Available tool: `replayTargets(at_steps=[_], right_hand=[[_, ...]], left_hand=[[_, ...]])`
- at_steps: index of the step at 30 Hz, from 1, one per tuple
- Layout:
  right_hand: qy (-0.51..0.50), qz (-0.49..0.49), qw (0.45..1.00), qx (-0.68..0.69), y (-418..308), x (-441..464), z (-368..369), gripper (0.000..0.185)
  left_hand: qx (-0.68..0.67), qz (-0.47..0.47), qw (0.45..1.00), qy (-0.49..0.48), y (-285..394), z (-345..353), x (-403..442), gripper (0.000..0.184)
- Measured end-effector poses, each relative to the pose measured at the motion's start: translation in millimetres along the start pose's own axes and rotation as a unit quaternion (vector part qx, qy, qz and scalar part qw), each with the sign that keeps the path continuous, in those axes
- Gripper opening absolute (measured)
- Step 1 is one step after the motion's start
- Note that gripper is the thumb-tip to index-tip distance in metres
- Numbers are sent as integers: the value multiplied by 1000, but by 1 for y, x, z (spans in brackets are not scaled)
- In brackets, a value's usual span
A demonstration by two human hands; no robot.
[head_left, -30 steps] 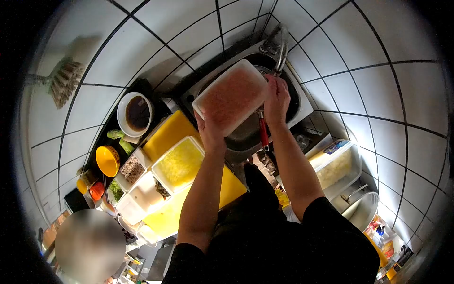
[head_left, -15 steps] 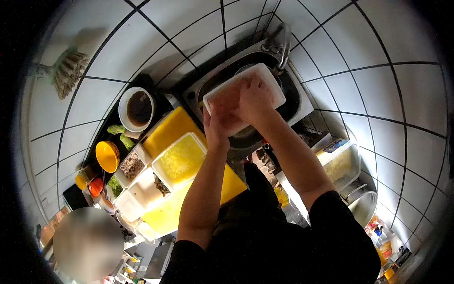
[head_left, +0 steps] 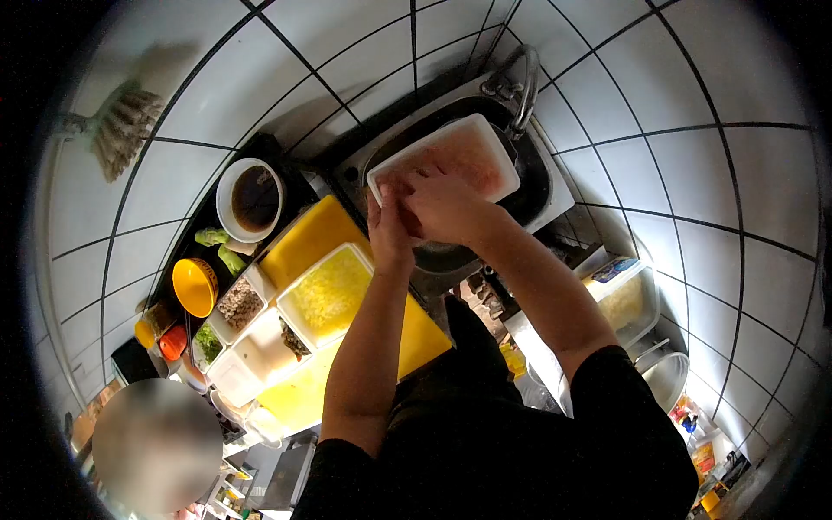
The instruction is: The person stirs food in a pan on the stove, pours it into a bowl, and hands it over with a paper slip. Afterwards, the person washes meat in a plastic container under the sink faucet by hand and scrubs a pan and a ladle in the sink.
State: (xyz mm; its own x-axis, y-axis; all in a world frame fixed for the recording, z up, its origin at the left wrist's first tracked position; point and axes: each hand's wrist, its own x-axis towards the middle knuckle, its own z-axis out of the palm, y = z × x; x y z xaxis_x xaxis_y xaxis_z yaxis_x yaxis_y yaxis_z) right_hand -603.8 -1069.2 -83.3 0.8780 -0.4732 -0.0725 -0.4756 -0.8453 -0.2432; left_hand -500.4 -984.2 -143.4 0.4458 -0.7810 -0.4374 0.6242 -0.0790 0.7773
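Right hand (head_left: 442, 204) sits further left in the white plastic tub (head_left: 510, 184) than half a second ago. Left to right: one brush (head_left: 126, 130) on the wall, one yellow bowl (head_left: 195, 288), one white bowl (head_left: 224, 204) of dark liquid, one heap of yellow shreds (head_left: 328, 295). Left hand (head_left: 390, 232) clasps the tub's near-left edge, apparently steadying it over one sink (head_left: 559, 198), where spills would land. Right fingers part-spread on reddish mince-like contents (head_left: 481, 156); can't tell if grasping any. One faucet (head_left: 530, 87) beyond.
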Motion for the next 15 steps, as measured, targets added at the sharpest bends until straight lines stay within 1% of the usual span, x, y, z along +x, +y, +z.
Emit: replayTargets(at_steps=[3, 6, 9, 11, 13, 15], right_hand=[[-170, 59, 983, 28, 11, -1, -18, 29], [-190, 182, 965, -24, 17, -4, -21, 32], [-305, 132, 943, -27, 13, 0, -38, 28], [-184, 105, 977, 3, 15, -4, -28, 27], [-155, 117, 981, 9, 13, -4, -40, 27], [-222, 167, 961, -5, 11, -3, -57, 27]], left_hand=[[-9, -10, 1000, -2, 2, 1, -3, 52], [-2, -8, 1000, 10, 13, 12, -12, 52], [8, 4, 1000, 1, 11, 12, -11, 54], [20, -1, 1000, -3, 10, 13, -11, 57], [30, -14, 999, 12, 9, 13, -10, 59], [39, -35, 997, 47, 9, 10, -9, 62]])
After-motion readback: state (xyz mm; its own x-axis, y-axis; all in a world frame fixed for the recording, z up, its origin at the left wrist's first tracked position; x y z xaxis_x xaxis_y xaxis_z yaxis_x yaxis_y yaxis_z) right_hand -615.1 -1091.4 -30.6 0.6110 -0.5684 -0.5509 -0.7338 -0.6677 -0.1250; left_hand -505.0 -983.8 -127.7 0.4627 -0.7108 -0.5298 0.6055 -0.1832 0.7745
